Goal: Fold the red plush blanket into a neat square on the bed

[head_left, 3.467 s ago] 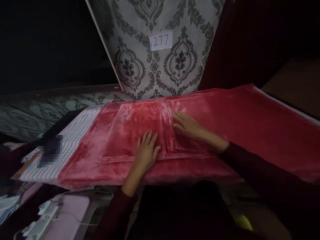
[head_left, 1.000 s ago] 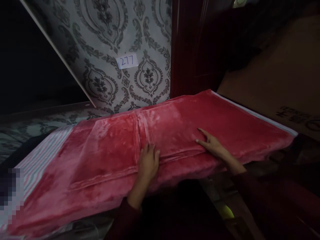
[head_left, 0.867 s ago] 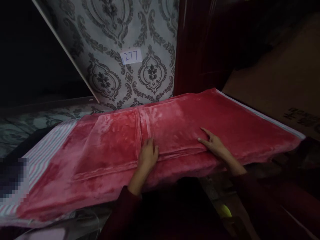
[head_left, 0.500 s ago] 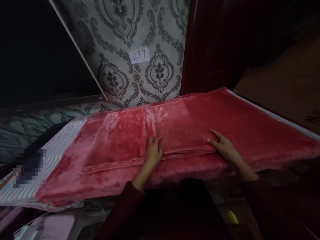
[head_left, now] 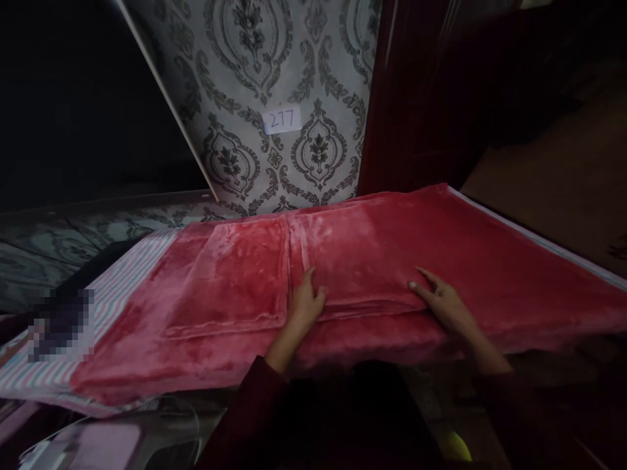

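The left hand (head_left: 306,307) and right hand (head_left: 445,307) lie open, gripping nothing, on the folded red plush blanket (head_left: 514,274) across the lower middle, where uneven pressure could drag its fold askew.

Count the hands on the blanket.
2. The left hand is at the near edge of a folded layer of the red plush blanket, and the right hand lies flat further right on it. Others could be hidden in the dark areas.
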### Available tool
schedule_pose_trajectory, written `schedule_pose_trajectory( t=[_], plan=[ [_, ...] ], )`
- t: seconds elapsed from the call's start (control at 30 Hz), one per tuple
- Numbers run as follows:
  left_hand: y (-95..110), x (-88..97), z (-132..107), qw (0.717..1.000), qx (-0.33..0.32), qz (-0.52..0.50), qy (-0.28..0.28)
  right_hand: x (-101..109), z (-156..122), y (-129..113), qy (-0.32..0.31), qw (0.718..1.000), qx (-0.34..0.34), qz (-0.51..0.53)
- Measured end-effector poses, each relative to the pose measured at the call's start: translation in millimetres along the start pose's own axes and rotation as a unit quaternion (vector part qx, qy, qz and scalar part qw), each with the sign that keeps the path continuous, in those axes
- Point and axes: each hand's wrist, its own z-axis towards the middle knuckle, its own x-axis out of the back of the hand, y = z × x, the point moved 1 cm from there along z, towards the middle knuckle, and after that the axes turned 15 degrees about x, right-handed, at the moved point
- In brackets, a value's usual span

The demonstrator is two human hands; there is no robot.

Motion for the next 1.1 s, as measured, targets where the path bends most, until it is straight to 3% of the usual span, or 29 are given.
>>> schedule_pose_trajectory(
  t=[0.1,0.2,0.33,0.43,0.57,0.73,0.9,1.0,1.1],
  plan=[
    [-4,-1.4,4,0.993,0.01,-0.112,-0.036,0,-1,0,0.007,1.0,0.004,0.008],
    [-1,6.0,-2,0.999,-0.021,0.027,-0.012,0,-2,0,0.016,1.0,0.009,0.019],
    [15,22.5,-16,0.971,-0.026,0.236,0.015,-1,-2,-2,0.013,1.0,0.005,0.018],
    [31,27.0,-16,0.958,-0.084,0.266,0.061,0,-3,-6,0.009,1.0,-0.003,0.004],
    [42,10.2,2,0.941,-0.19,0.272,0.066,0,-3,-10,0.021,1.0,0.0,-0.005],
    [23,-17.1,27,0.943,-0.104,0.315,0.007,0,-4,-3,0.003,1.0,0.022,-0.006],
    [8,-22.5,27,0.954,-0.092,0.281,0.039,7,7,13,0.022,0.997,0.071,-0.032],
    [8,-21.7,21,0.959,-0.099,0.257,0.07,10,33,9,0.051,0.987,0.127,-0.08],
    [9,-20.1,15,0.962,-0.085,0.243,0.093,-1,75,-17,0.038,0.968,0.222,-0.11]
  ],
)
